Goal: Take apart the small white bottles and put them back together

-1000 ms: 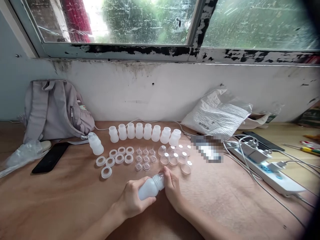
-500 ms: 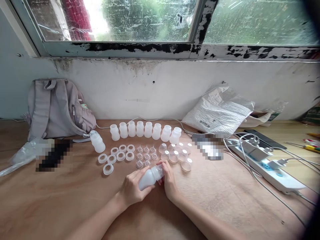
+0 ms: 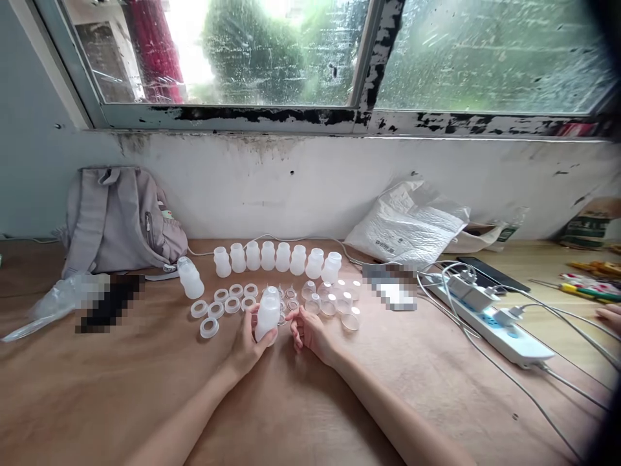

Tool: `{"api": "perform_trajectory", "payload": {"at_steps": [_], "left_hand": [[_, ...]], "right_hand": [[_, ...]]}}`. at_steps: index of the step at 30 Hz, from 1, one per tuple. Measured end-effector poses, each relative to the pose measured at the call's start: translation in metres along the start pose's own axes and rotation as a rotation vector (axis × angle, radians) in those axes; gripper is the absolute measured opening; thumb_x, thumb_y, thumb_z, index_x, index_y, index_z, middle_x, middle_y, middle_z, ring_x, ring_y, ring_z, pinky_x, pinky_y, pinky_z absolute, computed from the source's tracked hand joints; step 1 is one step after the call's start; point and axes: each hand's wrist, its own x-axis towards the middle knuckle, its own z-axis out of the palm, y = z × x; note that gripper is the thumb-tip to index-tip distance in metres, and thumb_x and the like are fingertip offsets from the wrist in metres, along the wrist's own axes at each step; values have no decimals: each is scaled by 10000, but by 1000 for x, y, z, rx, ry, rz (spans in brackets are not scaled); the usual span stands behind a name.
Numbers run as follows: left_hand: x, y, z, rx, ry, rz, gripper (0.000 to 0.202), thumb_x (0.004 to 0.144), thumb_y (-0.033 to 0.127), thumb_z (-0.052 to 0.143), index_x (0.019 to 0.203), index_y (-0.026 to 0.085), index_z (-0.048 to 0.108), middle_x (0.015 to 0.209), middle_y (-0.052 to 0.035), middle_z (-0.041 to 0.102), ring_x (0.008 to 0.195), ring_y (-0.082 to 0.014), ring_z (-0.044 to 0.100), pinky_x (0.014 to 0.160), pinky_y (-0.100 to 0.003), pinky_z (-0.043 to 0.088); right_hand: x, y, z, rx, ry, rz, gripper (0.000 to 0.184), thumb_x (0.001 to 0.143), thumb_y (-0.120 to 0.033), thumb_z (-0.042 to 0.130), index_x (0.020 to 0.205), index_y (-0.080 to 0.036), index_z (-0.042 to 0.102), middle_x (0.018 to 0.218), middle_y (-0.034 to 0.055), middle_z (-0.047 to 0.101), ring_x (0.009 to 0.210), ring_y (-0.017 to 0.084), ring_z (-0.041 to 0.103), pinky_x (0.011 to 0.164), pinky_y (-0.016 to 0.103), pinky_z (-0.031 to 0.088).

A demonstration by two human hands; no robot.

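My left hand (image 3: 247, 342) grips a white plastic bottle (image 3: 268, 316) and holds it upright on the wooden table (image 3: 145, 388). My right hand (image 3: 308, 331) rests beside it with its fingers loosely curled, apart from the bottle and holding nothing I can see. Behind the hands lie several white rings (image 3: 228, 301), clear teats (image 3: 291, 299) and clear caps (image 3: 334, 301). A row of several open white bottles (image 3: 276, 257) stands further back. One capped bottle (image 3: 190, 278) stands alone at the left.
A grey backpack (image 3: 116, 220) leans on the wall at the left, with a clear bag (image 3: 48, 301) in front. A white plastic bag (image 3: 412, 223) lies at the right. A power strip (image 3: 490, 317) with chargers and cables lies right. Another person's fingers (image 3: 610, 316) show at the right edge.
The bottle went from lying tilted between both hands to standing upright in my left hand. My right hand let go of its neck and moved slightly right.
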Motion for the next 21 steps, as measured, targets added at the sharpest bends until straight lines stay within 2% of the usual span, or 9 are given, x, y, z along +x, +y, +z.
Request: {"api": "perform_trajectory", "payload": {"at_steps": [5, 9, 12, 15, 17, 19, 21], "left_hand": [[1, -10, 2, 90, -30, 65, 494, 659, 289, 616, 1044, 196, 321, 1002, -86, 505, 844, -200, 562, 737, -361, 456], [-2, -12, 3, 181, -22, 53, 523, 618, 321, 640, 1028, 214, 333, 948, -59, 528, 818, -200, 563, 700, -361, 460], [-3, -9, 1, 258, 16, 129, 591, 589, 358, 662, 1060, 209, 338, 988, -75, 520, 906, -227, 531, 766, -392, 436], [0, 8, -8, 313, 88, 252, 555, 670, 356, 599, 1128, 196, 329, 1104, -111, 464, 987, -235, 483, 844, -405, 390], [6, 27, -17, 349, 134, 275, 500, 713, 362, 555, 1138, 202, 347, 1105, -103, 464, 958, -222, 489, 827, -383, 398], [14, 48, -25, 415, 124, 285, 458, 718, 376, 549, 1117, 211, 394, 1061, -78, 496, 932, -211, 495, 814, -362, 400], [23, 67, -33, 508, 57, 316, 377, 697, 395, 565, 1014, 207, 487, 960, -55, 545, 895, -208, 507, 801, -347, 397]], "right_hand": [[-1, 0, 1, -1, 11, -18, 331, 778, -477, 470, 806, -159, 557, 524, -42, 469, 352, 65, 397, 358, 215, 390], [-3, 1, 2, -16, 41, -57, 322, 768, -475, 484, 789, -160, 554, 524, -41, 478, 352, 63, 395, 358, 211, 384], [-5, 1, 2, -33, 53, -84, 299, 756, -460, 510, 784, -164, 547, 520, -41, 481, 356, 64, 398, 364, 207, 384], [-7, 1, 1, -33, 61, -100, 285, 746, -450, 526, 769, -166, 537, 503, -47, 470, 351, 64, 392, 362, 207, 382], [-7, 1, 1, -32, 60, -109, 281, 747, -447, 527, 758, -166, 532, 499, -50, 466, 345, 63, 385, 358, 207, 380], [-8, 1, 0, -33, 53, -119, 272, 753, -437, 523, 757, -165, 530, 504, -49, 467, 345, 62, 385, 357, 208, 379], [-9, 1, 0, -37, 48, -134, 267, 760, -429, 517, 767, -163, 534, 509, -49, 467, 349, 61, 388, 359, 207, 377]]}}
